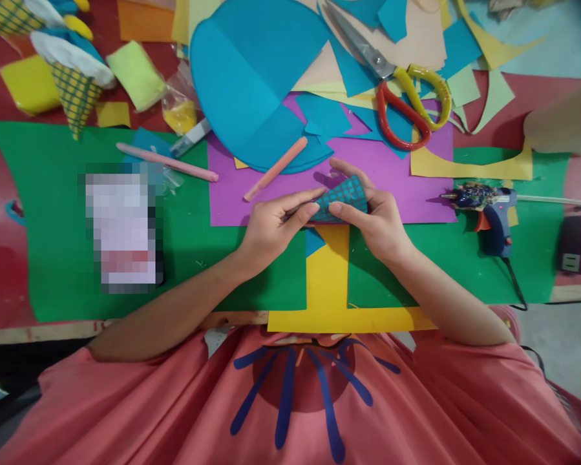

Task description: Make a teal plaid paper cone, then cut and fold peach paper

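Between both hands is a small blue paper cone [344,196] with a dark grid drawn on it, lying on its side with the wide end to the right. My left hand [275,223] pinches the narrow end between thumb and fingers. My right hand [380,219] holds the wide end, thumb on the near face and some fingers behind, partly hidden. Under the hands lies a purple sheet [391,187]. A peach-coloured pen [276,169] rests on it just beyond my left hand. Large blue paper circles [242,84] lie behind.
Scissors [387,71] with red and yellow handles lie at the back among paper scraps. A hot glue gun [494,213] with its cord is at the right. A blurred-out phone [123,232] and a pink pen [167,161] are at the left. A gridded yellow cone [74,90] lies farther back.
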Tool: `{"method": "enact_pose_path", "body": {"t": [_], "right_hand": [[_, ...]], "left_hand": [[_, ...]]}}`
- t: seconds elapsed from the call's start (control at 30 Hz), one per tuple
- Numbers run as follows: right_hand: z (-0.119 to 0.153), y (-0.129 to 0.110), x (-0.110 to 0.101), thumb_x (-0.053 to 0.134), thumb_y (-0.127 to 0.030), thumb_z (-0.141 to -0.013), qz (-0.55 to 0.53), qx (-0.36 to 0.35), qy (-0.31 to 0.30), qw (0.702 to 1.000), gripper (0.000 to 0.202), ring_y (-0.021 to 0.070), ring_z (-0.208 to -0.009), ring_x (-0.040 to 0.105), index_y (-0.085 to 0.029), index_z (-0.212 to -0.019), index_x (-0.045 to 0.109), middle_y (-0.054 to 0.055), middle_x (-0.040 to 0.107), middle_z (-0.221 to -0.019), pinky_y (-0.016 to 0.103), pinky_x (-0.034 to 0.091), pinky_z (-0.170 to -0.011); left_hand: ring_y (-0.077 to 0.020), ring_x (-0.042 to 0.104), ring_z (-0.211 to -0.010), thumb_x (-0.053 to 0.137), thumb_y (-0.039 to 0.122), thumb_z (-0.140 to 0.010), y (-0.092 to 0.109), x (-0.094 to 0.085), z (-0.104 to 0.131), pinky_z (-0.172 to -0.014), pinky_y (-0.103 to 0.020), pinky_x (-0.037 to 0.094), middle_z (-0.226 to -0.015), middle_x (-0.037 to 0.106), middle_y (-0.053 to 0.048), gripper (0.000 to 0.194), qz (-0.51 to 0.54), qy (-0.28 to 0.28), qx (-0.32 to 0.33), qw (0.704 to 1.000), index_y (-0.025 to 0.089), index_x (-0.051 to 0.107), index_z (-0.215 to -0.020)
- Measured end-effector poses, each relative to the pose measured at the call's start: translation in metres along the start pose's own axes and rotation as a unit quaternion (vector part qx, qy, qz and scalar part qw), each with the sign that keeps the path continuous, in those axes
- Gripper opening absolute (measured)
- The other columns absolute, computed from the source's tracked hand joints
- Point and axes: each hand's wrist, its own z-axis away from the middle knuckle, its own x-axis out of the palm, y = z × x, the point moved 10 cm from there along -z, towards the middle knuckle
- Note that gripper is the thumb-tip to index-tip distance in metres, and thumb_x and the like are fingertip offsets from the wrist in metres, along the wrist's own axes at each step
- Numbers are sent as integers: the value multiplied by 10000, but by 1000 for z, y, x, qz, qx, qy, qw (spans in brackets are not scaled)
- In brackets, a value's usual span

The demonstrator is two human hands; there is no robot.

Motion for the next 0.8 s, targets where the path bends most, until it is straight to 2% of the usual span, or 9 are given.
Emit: {"method": "enact_pose_path", "body": {"t": [0.13,0.27,0.37,0.47,0.57,0.67,0.8], "right_hand": [[-1,4,-5,532,-382,-944,-2,-5,21,1000,264,259,-1251,591,-213,-1039,712,83,541,-1425,463,548,-985],[-2,9,-11,462,-363,-972,22,-7,40,999,304,253,-1199,620,-231,-1114,697,82,598,-1351,466,568,-947],[-3,7,-12,422,-368,-986,29,-36,35,998,330,251,-1225,603,-245,-1135,690,64,588,-1368,476,547,-979],[-3,1,-13,481,-399,-959,-8,-50,28,998,292,257,-1273,568,-255,-1017,729,25,565,-1403,486,489,-1055],[-3,-1,-9,618,-454,-872,-38,-14,-1,999,255,264,-1315,529,-239,-940,737,10,545,-1434,460,417,-1127],[-3,-5,-6,654,-487,-835,-26,3,-29,999,325,274,-1388,448,-234,-1031,711,28,498,-1482,453,348,-1179],[-2,-22,-7,688,-477,-812,104,-68,-32,992,582,278,-1520,185,-233,-1321,546,65,336,-1587,464,160,-1259]], "left_hand": [[-187,747,-787,613,505,-874,-10,-3,-2,-669,-286,648,-1007,770,-34,387,45,10,-33,998,217,727,-1107],[-179,748,-754,655,471,-856,-14,-11,-4,-705,-300,653,-922,773,-20,345,55,35,-34,997,235,721,-1098],[-181,751,-771,683,477,-830,-14,-16,-5,-712,-287,649,-910,772,-27,340,76,48,-39,995,215,734,-1040],[-193,752,-764,675,524,-817,-12,-14,-6,-695,-292,647,-876,770,-41,393,100,35,-53,993,190,743,-1013],[-199,750,-760,680,540,-800,-9,-13,-5,-705,-310,648,-869,768,-41,404,114,33,-63,991,182,763,-966],[-200,743,-809,730,488,-764,-9,-15,-4,-736,-321,645,-933,767,-29,341,122,45,-61,990,208,776,-954],[-201,735,-837,780,430,-718,-19,-11,-6,-719,-311,641,-969,759,-26,316,156,38,-68,985,229,779,-962]]}}
